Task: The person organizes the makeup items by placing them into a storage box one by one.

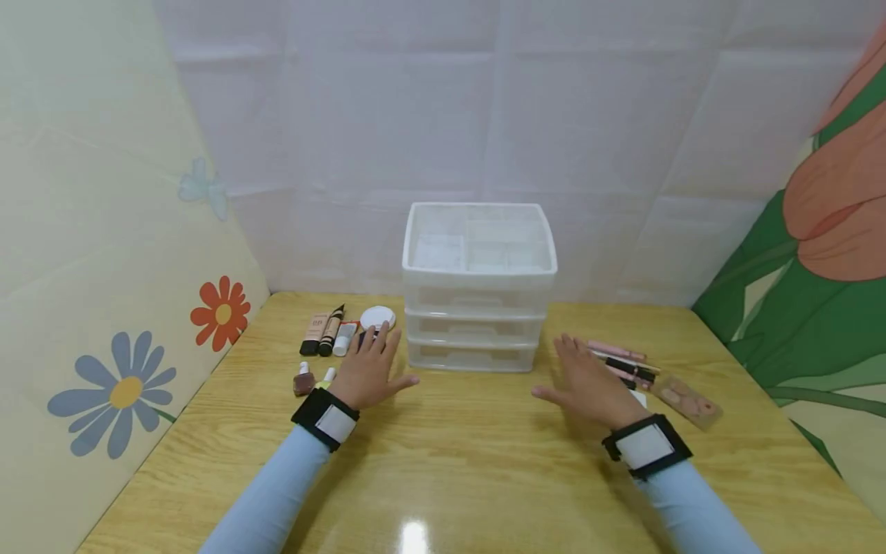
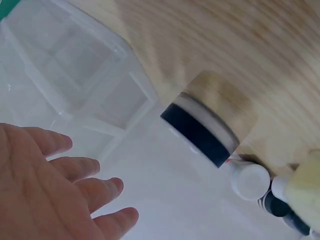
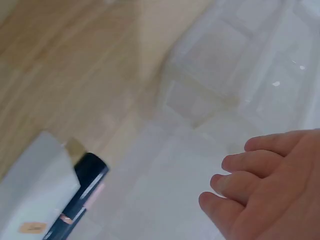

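A white, see-through plastic drawer unit [image 1: 476, 331] with an open divided top stands mid-table. In front of its left side, my left hand [image 1: 372, 375] is held flat with fingers spread, gripping nothing. A dark-banded jar [image 2: 205, 122] shows beyond its fingertips in the left wrist view. My right hand [image 1: 588, 382] mirrors it on the other side, palm down, its fingers straight and nothing held. Near that hand lie a black-and-gold makeup tube [image 1: 630, 368] and a pink pencil-like stick [image 1: 618, 351], partly covered by it.
Left are a BB tube [image 1: 315, 331], a brown tube with a black cap [image 1: 332, 331], a small white-capped tube [image 1: 344, 338], a round white compact [image 1: 378, 317] and a nail polish bottle [image 1: 303, 380]. A flat beige palette [image 1: 688, 402] lies right. Cloth-covered walls surround the table.
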The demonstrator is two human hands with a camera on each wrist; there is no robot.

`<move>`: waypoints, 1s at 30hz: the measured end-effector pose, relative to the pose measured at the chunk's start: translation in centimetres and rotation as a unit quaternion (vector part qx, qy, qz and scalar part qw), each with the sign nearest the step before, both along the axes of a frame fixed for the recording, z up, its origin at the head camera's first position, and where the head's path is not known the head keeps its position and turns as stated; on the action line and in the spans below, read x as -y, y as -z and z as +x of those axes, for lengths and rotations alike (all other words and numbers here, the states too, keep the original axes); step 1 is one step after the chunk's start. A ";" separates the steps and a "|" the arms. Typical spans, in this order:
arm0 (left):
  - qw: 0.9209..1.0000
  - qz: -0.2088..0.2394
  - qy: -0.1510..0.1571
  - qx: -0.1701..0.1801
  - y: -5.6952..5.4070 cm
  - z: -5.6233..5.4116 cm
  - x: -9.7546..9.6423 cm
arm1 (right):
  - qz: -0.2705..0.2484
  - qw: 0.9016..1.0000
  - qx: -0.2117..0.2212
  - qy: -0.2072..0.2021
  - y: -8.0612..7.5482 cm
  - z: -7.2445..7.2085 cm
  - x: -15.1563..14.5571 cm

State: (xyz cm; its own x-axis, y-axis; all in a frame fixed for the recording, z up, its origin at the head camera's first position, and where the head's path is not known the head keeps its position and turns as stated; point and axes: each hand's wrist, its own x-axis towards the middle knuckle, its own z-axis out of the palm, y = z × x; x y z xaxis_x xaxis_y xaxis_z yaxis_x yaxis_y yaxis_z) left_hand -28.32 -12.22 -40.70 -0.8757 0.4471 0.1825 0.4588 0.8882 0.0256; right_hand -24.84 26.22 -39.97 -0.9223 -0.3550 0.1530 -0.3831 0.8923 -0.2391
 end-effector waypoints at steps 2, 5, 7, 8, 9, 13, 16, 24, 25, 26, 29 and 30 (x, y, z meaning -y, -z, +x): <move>1.000 0.005 0.005 -0.004 -0.4 0.2 0.1 | -0.018 1.000 -0.001 -0.001 -0.6 0.0 0.0; 1.000 0.018 0.012 -0.022 -1.1 0.5 0.4 | -0.043 0.999 -0.001 -0.002 -1.6 0.0 0.1; 0.999 0.028 0.016 -0.031 -1.5 0.7 0.7 | -0.054 0.999 -0.004 0.001 -2.3 -0.2 0.2; 0.999 0.032 0.019 -0.036 -1.7 0.9 0.9 | -0.060 0.998 -0.005 0.003 -2.7 -0.3 0.2; 0.998 0.033 0.021 -0.044 -1.9 0.9 1.1 | -0.066 0.998 -0.005 0.005 -3.0 -0.4 0.3; 0.997 0.039 0.026 -0.056 -3.0 1.4 1.9 | -0.073 0.997 -0.024 0.008 -4.6 -0.8 0.3; 0.998 0.048 0.016 -0.046 -3.9 1.7 2.7 | -0.080 0.996 -0.031 0.013 -5.8 -1.2 0.2; 0.995 0.093 -0.018 -0.010 -5.8 1.0 5.6 | -0.124 0.991 -0.039 0.027 -9.4 -2.5 0.1; 0.995 0.100 -0.022 -0.003 -6.0 0.9 6.1 | -0.135 0.990 -0.042 0.027 -9.8 -2.8 0.1; 0.994 0.105 -0.027 0.003 -6.2 0.7 6.5 | -0.148 0.988 -0.043 0.026 -10.1 -3.0 0.2; 0.992 0.114 -0.037 0.024 -6.6 0.1 7.6 | -0.181 0.982 -0.039 0.025 -11.0 -4.0 0.3; 0.992 0.118 -0.041 0.031 -6.7 -0.2 7.9 | -0.190 0.981 -0.036 0.026 -11.2 -4.3 0.4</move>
